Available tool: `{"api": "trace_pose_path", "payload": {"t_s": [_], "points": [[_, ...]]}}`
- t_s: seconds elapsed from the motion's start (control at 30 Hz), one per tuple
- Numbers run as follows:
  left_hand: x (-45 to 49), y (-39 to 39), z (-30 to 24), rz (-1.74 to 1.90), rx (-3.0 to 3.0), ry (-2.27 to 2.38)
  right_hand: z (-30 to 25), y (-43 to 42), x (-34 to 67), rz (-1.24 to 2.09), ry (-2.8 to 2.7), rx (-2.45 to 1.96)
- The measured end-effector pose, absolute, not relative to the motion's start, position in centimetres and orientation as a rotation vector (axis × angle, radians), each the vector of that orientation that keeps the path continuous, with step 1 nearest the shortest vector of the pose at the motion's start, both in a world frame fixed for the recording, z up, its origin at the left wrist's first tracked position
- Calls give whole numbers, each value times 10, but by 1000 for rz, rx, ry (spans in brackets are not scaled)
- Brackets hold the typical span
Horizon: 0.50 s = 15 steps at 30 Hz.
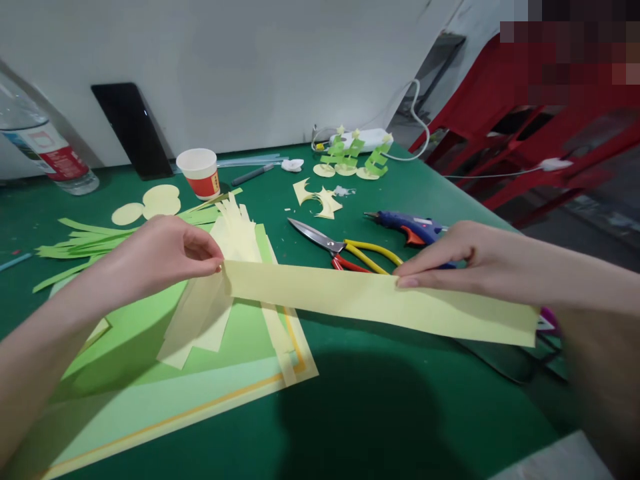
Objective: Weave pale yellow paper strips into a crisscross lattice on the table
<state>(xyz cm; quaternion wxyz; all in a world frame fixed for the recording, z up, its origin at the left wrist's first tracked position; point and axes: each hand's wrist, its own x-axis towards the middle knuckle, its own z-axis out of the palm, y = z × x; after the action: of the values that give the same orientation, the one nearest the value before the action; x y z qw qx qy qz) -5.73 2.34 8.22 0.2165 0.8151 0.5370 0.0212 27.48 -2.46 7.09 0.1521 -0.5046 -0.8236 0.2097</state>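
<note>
A long pale yellow paper strip [350, 297] is held flat above the green table [400, 407]. My left hand [160, 257] pinches its left end between thumb and fingers. My right hand [450, 260] pinches its upper edge near the middle, fingers closed on the paper. Under the left hand lie stacked green and yellow paper sheets [165, 393] and several cut yellow strips [237, 233]. Just beyond the strip lie scissors [340, 248] with red and yellow handles.
A blue glue gun [410, 228] lies behind my right hand. Green paper strips [85, 243], yellow paper circles [147, 203], a paper cup [200, 172], a water bottle [45, 147], a black phone [131, 130], small green paper figures [350, 157] and a white power strip [367, 138] sit farther back. Red chairs [525, 120] stand right.
</note>
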Motion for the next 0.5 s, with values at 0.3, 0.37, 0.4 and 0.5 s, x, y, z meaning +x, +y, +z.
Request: {"api": "trace_pose_path", "payload": {"t_s": [0.3, 0.37, 0.4, 0.5], "points": [[-54, 19, 89, 418, 2356, 1556, 82, -19, 249, 1076, -2488, -1366], [-36, 2, 85, 500, 2340, 1371, 85, -19, 231, 1101, -2523, -1279], [-27, -7, 81, 460, 2343, 1264, 86, -19, 221, 1090, -2557, -1240], [-11, -29, 68, 432, 2393, 1058, 86, -24, 194, 990, -2637, -1200]]}}
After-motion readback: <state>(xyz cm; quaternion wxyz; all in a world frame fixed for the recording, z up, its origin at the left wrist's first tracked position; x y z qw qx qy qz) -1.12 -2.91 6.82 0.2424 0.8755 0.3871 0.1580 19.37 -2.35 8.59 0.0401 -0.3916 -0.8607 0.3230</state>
